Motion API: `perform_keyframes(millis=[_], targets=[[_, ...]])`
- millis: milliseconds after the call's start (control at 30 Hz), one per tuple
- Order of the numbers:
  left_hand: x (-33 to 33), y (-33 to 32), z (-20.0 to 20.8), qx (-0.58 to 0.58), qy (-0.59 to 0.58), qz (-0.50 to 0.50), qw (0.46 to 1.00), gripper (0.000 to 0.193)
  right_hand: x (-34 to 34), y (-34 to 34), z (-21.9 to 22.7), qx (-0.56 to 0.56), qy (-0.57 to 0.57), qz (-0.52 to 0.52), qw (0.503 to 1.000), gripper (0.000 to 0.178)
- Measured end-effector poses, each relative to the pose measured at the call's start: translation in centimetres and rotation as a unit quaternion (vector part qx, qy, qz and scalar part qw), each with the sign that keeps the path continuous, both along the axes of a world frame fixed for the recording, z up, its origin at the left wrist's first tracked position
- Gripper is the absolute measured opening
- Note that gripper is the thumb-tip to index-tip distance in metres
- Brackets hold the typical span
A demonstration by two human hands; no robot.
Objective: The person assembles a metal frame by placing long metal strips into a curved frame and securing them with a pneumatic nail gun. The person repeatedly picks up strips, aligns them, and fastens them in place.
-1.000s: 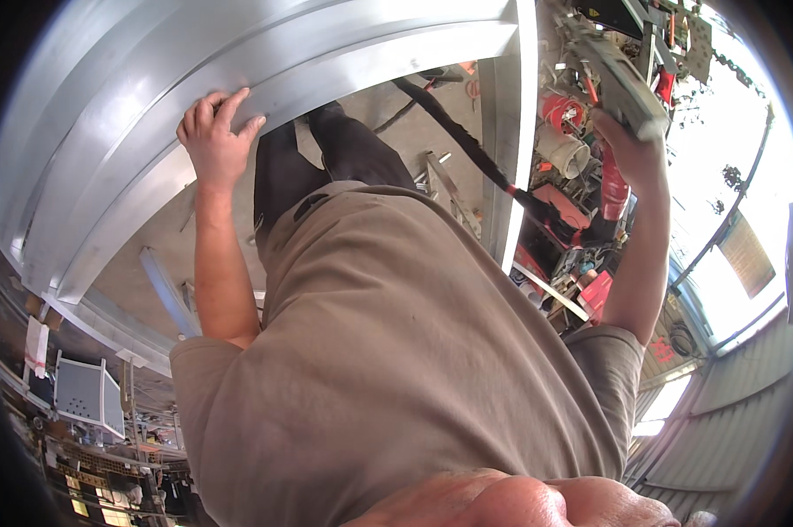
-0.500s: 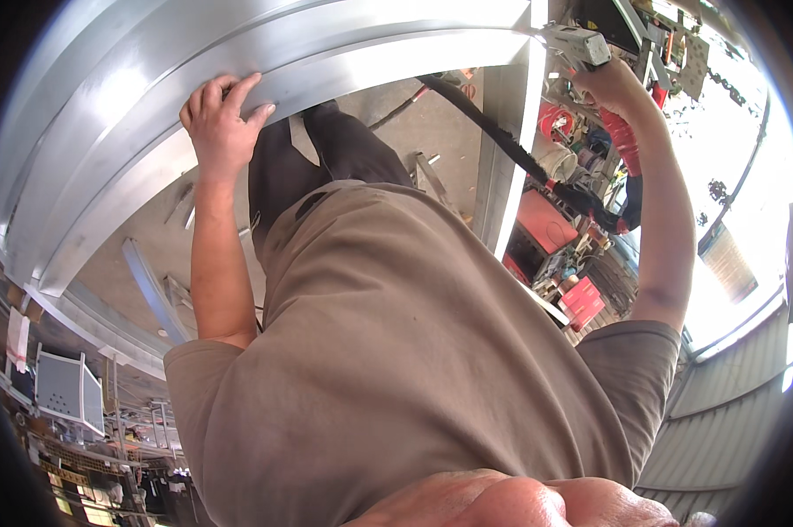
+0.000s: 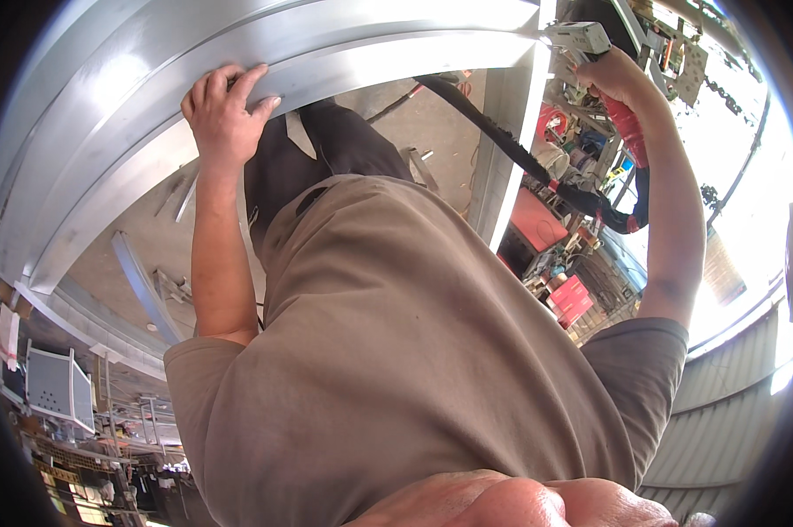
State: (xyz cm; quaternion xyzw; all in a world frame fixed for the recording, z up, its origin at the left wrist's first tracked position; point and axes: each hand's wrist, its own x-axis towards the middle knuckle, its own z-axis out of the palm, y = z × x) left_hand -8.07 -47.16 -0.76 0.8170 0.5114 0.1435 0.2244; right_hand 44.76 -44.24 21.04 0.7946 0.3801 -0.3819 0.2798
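My left hand (image 3: 223, 119) lies on the edge of a long silver metal beam (image 3: 370, 66), its fingers spread and nothing gripped. At the right, my right hand (image 3: 614, 77) is wrapped round the handle of a welding gun (image 3: 581, 37) with a boxy grey head. Its narrow tip points left at the corner where the beam meets an upright metal bar (image 3: 515, 167); whether it touches is hard to tell. A thick black hose (image 3: 493, 132) with red bands loops below this hand, and a red sleeve (image 3: 623, 127) hangs under the grip.
Beyond the upright bar stand a red cabinet (image 3: 537, 220), red boxes (image 3: 570, 300) and cluttered shop items. Loose metal strips (image 3: 142, 281) lie on the floor at the left. A grey metal box (image 3: 58, 384) stands farther left, and a corrugated wall (image 3: 721, 422) rises at the right.
The welding gun and my right hand have shifted very slightly, the forearm a little to the right. My left hand stays on the beam. The view has tilted a little.
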Motion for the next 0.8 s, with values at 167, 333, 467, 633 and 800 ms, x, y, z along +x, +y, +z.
perform_keyframes(millis=[167, 333, 467, 633, 800], targets=[[0.2, 0.0, 0.0, 0.001, -0.009, 0.008, 1.0, 0.051, -0.5, -0.2, -0.1, 0.026, -0.001, -0.009, 1.0, 0.024], [0.0, 0.0, 0.2, -0.005, 0.008, 0.0, 1.0, 0.053, -0.9, 0.4, -0.2, -0.017, -0.004, 0.035, 0.999, 0.03], [0.1, 0.0, 0.3, -0.004, 0.005, -0.001, 1.0, 0.053, -1.3, 0.8, -0.3, -0.025, -0.004, 0.077, 0.997, 0.03], [0.3, 0.0, 0.5, 0.002, -0.017, 0.013, 1.0, 0.05, -1.9, 0.9, -0.3, -0.022, 0.003, 0.077, 0.997, 0.023], [0.1, 0.1, 0.5, 0.001, 0.0, 0.002, 1.0, 0.053, -1.8, 0.9, -0.6, -0.015, 0.014, 0.071, 0.997, 0.028]])
